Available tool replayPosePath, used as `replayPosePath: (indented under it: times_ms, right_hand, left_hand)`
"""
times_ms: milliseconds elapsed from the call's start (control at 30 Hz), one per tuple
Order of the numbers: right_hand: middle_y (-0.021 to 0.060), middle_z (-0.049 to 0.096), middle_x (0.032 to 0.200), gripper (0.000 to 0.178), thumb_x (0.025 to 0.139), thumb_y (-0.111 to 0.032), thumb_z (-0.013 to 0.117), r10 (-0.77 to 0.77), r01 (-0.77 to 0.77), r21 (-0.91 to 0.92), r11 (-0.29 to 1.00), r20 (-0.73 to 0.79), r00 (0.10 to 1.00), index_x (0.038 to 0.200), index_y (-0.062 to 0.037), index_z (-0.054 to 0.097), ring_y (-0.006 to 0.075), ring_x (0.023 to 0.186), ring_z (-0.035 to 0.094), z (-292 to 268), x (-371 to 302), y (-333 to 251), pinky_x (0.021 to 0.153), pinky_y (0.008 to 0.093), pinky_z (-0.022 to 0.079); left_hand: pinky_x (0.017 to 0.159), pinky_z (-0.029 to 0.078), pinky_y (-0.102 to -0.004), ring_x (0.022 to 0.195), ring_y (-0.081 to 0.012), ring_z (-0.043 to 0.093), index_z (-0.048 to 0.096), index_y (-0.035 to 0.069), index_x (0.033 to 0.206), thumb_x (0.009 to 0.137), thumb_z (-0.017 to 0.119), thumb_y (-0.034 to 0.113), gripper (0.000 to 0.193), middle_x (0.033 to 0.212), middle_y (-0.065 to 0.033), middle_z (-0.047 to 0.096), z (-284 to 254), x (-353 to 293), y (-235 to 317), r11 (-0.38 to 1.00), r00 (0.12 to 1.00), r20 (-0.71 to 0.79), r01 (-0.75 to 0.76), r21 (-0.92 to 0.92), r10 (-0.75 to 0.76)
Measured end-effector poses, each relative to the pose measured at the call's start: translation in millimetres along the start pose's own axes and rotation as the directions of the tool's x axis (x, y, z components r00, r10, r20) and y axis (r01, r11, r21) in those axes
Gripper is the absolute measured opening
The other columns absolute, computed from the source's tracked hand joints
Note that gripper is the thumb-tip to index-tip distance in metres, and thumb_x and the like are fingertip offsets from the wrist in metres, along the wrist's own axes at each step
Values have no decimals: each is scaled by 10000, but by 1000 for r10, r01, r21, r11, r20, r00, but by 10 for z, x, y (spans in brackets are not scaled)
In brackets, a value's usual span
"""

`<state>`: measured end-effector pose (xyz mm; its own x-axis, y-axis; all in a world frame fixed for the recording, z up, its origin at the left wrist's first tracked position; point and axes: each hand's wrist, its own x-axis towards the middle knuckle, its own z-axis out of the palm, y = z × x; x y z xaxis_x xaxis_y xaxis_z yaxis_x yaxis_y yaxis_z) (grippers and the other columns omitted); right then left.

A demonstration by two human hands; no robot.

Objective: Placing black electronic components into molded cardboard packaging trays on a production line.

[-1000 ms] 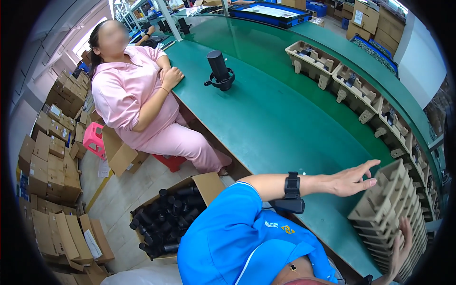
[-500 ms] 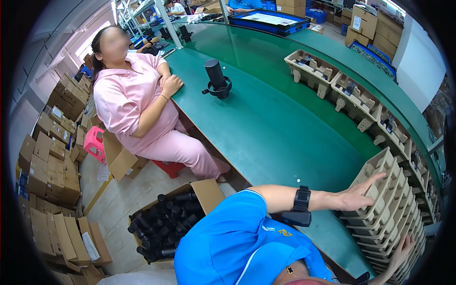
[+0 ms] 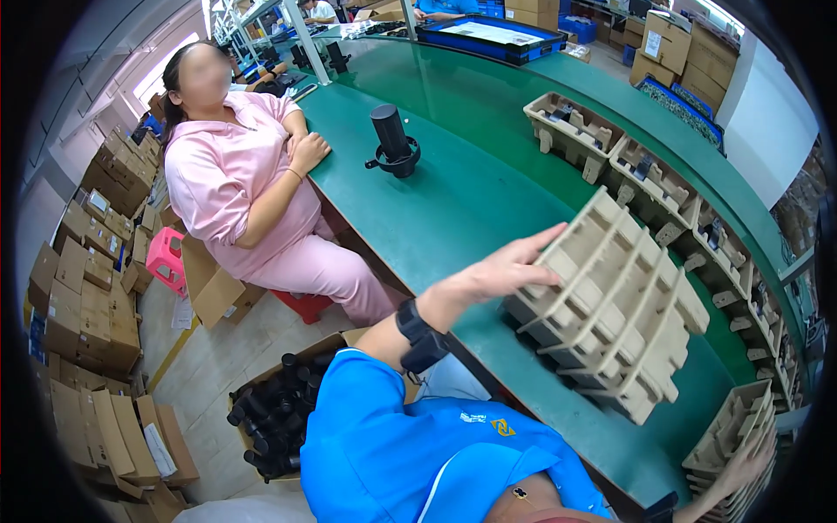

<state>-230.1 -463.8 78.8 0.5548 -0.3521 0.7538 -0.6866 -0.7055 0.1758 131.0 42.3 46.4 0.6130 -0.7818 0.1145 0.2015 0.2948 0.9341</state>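
Note:
My left hand (image 3: 510, 268) grips the edge of several nested beige moulded-pulp trays (image 3: 580, 327), tilted over the green bench. Its thumb and fingers are at their upper left corner. At the lower right, more pulp trays (image 3: 728, 417) remain stacked near the bench's end. My right hand (image 3: 741, 469) lies against that stack's side with fingers stretched out and slightly smeared; part of its contact is hard to make out. Farther up the bench stands a black cylindrical device (image 3: 392, 139) with a ring around its base.
Pulp trays holding small dark parts (image 3: 571, 122) line the bench's far side. A person in pink (image 3: 248, 183) sits at the left edge. An open carton of black cylinders (image 3: 283, 401) is on the floor beside me. A blue bin (image 3: 493, 42) stands at the back.
My left hand has moved left, carrying several trays off the stack and tilting them over the bench. The remaining stack is lower. My right hand has stayed beside it.

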Motion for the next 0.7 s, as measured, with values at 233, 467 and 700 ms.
replayPosePath:
  times_ms: [233, 467, 700]
  right_hand:
    - [157, 516, 1334, 513, 1000, -358, 462, -154, -710, 685, 164, 728, 668, 1338, 29, 476, 238, 1261, 456, -48, -298, -2548, 1072, 332, 311]
    - [111, 566, 1270, 533, 989, -404, 463, -364, -845, 424, -326, 769, 526, 1293, 33, 495, 178, 1134, 558, 103, -208, -2779, 976, 303, 421]
    - [106, 590, 1192, 510, 951, -392, 565, -349, -854, 514, -85, 787, 508, 1250, 19, 530, 169, 1055, 569, 262, -192, -2653, 914, 287, 429]
  left_hand:
    - [1084, 314, -313, 1334, -201, 365, 143, 27, 1507, 908, 595, 159, 762, 1475, -137, 343, -71, -164, 139, 960, 934, -234, 280, 12, -270]
    - [1080, 318, -326, 1312, -217, 385, 155, 36, 1498, 918, 592, 202, 745, 1427, -150, 395, -239, -127, 117, 978, 974, -173, 169, 118, -148]
    - [1066, 322, -323, 1280, -214, 416, 175, 37, 1487, 895, 626, 194, 760, 1386, -156, 430, -174, -116, 278, 975, 981, -107, 175, 134, -162]
